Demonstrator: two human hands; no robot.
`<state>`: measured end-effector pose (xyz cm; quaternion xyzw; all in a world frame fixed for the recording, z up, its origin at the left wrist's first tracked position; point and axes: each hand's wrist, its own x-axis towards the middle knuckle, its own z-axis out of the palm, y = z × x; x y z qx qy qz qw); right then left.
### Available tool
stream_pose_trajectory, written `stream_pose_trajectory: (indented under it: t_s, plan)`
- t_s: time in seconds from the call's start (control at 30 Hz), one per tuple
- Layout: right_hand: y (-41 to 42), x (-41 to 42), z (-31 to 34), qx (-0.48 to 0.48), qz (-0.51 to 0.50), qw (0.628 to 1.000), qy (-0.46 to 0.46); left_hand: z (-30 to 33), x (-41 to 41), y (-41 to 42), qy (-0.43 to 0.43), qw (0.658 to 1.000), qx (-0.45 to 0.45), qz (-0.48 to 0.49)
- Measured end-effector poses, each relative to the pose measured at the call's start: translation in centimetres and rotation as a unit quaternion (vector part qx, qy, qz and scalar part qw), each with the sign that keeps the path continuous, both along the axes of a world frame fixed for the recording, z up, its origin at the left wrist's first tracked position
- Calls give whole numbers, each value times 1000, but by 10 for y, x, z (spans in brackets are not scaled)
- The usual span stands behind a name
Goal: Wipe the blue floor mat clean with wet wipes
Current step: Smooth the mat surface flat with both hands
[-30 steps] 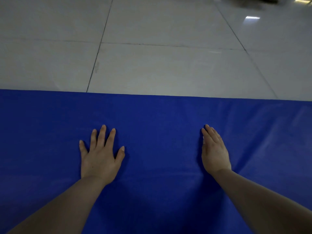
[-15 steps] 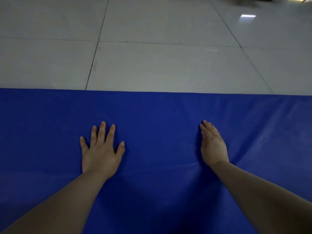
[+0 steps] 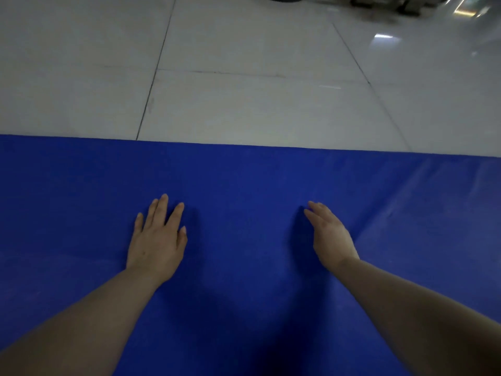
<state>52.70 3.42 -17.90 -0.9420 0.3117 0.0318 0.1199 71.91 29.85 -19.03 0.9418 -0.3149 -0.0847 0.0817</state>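
Note:
The blue floor mat fills the lower half of the view, its far edge running straight across the middle. My left hand lies flat on the mat, palm down, fingers spread and straight. My right hand rests on the mat to the right, fingers straight and held together, tilted onto its inner edge. Neither hand holds anything. No wet wipe is in view. A crease runs through the mat at the right, beside my right wrist.
Beyond the mat's far edge lies a pale tiled floor with dark grout lines. Dark blurred objects stand at the top right, with light glare on the tiles near them.
The view has tilted and shifted a little, showing more floor at the top right. Both hands stay on the mat; my left fingers have drawn slightly closer together.

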Motion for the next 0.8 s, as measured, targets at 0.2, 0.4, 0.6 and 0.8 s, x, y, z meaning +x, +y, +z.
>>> stream_pose_trajectory:
  t_s: [0.2,0.4,0.6,0.8]
  plan:
    - [7,-53,60,-12,35,999,3,51,-33,-3,-10,999,13,-34]
    - [15,-121,124,-38,20,998,-47,116,-105,-30,-1,996,-26,-81]
    - [23,-235,212,-79,2,992,-98,212,-197,-25,2,991,-56,-119]
    - [51,-340,285,-108,-71,982,-134,306,-293,-28,12,983,-77,-166]
